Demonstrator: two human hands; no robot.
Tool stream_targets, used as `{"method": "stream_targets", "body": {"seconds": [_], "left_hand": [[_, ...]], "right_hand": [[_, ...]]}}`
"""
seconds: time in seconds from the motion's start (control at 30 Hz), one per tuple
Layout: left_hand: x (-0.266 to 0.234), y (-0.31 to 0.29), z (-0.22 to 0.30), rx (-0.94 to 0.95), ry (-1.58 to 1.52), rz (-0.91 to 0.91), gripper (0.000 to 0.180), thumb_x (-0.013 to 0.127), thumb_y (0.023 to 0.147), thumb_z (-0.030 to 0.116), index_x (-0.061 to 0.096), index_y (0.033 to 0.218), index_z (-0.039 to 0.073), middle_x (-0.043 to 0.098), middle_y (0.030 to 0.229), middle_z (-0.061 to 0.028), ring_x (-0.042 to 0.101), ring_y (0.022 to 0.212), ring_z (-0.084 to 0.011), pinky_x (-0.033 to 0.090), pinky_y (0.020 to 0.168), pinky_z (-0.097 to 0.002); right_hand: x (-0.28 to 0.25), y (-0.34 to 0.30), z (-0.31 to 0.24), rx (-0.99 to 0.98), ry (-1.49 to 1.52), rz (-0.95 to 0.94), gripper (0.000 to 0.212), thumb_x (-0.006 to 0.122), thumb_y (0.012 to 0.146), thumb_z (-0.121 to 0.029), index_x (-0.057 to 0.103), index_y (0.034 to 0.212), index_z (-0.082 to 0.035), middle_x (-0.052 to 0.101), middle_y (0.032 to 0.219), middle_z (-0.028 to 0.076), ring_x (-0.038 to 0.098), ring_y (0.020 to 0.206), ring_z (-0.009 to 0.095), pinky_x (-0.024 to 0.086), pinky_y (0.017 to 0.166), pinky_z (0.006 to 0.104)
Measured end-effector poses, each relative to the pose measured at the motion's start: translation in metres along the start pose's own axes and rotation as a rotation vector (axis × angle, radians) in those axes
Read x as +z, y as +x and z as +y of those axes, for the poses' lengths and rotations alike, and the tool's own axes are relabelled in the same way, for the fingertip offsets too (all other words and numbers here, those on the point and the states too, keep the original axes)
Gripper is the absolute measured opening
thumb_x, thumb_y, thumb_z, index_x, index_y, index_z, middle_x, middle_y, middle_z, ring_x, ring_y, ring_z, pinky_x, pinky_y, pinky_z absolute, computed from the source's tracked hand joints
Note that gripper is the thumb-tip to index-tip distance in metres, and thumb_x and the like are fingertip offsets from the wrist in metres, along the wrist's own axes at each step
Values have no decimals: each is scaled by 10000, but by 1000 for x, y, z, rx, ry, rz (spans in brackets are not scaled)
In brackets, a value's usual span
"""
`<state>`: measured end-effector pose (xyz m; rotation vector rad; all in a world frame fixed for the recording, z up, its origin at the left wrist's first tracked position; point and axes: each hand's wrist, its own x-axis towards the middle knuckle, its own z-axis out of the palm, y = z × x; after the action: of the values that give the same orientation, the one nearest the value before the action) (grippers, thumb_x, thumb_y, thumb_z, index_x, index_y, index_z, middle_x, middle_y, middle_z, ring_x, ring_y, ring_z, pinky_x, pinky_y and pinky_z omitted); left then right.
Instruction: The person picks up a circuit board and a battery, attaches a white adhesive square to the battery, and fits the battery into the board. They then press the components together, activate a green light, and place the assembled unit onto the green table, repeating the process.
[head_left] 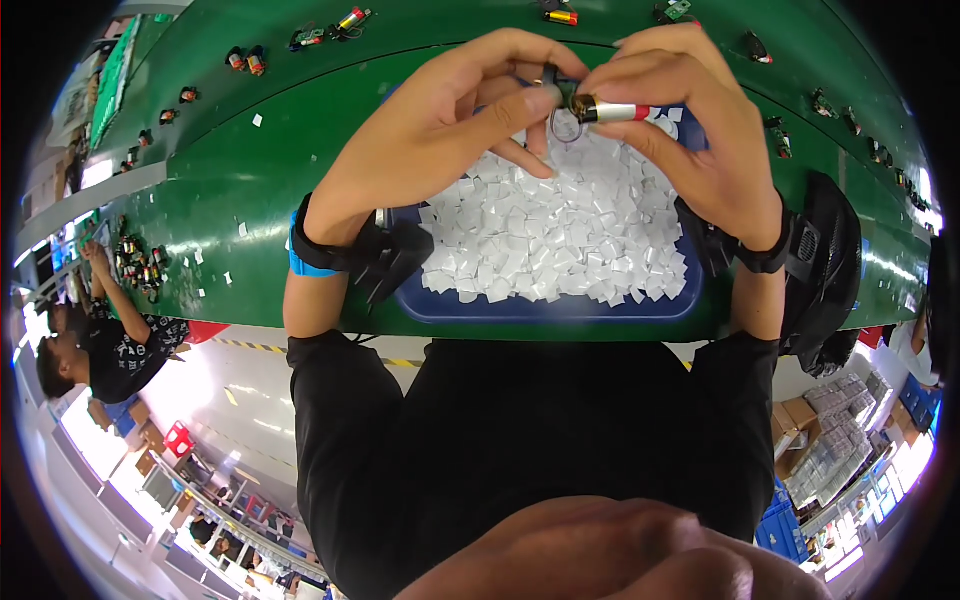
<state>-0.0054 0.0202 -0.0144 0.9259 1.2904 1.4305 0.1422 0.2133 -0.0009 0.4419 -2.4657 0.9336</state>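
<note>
My right hand (700, 115) pinches a small cylindrical battery (615, 111), silver with a red end and a dark, brownish opposite end. Close beside that dark end, my left hand (430, 130) is closed on a small dark green part (564, 94), partly hidden by its fingers. A thin wire loop (566, 138) hangs between the two hands. Both hands are above a dark blue tray (550, 309) heaped with small white square pieces (550, 235). Each wrist wears a black strapped device; the left one has a blue band too.
The green table (250, 180) carries several battery assemblies (245, 60) along its far side and more at right. A black bag (825, 270) lies right of my right forearm. Another person (115, 340) handles a pile of battery assemblies (140, 262) at the left.
</note>
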Motion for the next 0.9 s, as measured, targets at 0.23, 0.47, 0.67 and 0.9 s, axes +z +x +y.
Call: {"method": "stream_targets", "body": {"seconds": [0.23, 0.47, 0.67, 0.9], "left_hand": [[-6, 2, 8, -143, -223, -12, 331, 547, 982, -28, 544, 1313, -40, 613, 1075, -92, 625, 904, -166, 636, 684, -309], [1, 1, -3, 33, 32, 84, 331, 649, 954, 35, 573, 1263, -57, 648, 893, -114, 679, 873, -169, 638, 725, -317], [9, 2, -1, 70, 116, 95, 369, 694, 933, 18, 559, 1267, -59, 680, 979, -138, 690, 863, -177, 636, 750, -312], [11, 5, -8, 286, -19, 212, 345, 698, 917, -32, 561, 1232, -69, 682, 1146, -170, 695, 905, -172, 626, 747, -291]], "right_hand": [[14, 2, -11, -117, -279, 126, 290, 808, 725, 45, 717, 995, -8, 764, 1027, 108, 683, 1007, 262, 570, 788, 329], [17, 7, -11, -66, -316, 184, 233, 802, 705, 67, 746, 922, 2, 769, 990, 101, 687, 956, 256, 575, 742, 295], [10, 9, -17, -91, -407, 176, 262, 824, 717, 54, 736, 959, 4, 748, 988, 79, 671, 903, 206, 557, 692, 243], [14, -7, -16, 486, 165, 286, 247, 807, 834, -25, 708, 1057, 13, 724, 955, 55, 656, 847, 109, 535, 640, 215]]}}
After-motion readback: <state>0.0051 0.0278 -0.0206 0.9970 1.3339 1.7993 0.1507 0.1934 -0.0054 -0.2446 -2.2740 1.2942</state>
